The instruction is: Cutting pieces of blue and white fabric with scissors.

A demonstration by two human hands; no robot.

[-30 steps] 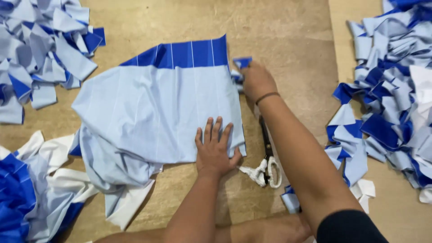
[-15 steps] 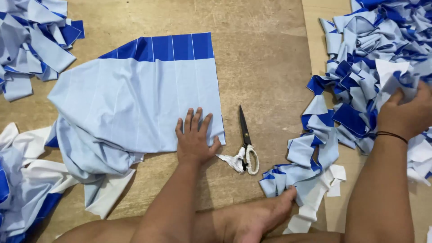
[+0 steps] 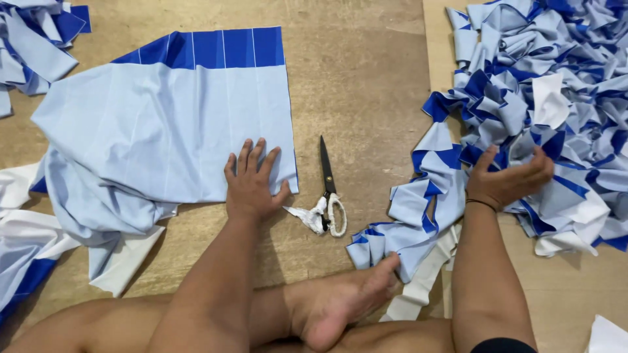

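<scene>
A light blue cloth (image 3: 170, 124) with a dark blue band along its far edge lies spread on the wooden floor. My left hand (image 3: 252, 180) presses flat on its near right corner, fingers apart. Black scissors (image 3: 329, 186) with cloth-wrapped handles lie shut on the floor just right of that hand. My right hand (image 3: 507, 180) is cupped over the edge of a big heap of blue and white cloth pieces (image 3: 543, 98) on the right, its fingers curled into the strips.
Another pile of cut pieces (image 3: 36, 39) sits at the far left corner. White and blue fabric (image 3: 26, 242) bunches at the near left. My bare foot (image 3: 340, 304) rests on the floor by the heap's near edge.
My right hand left the cloth's far right corner and swung right to the heap of pieces. The scissors came into full view. The left hand stayed on the cloth.
</scene>
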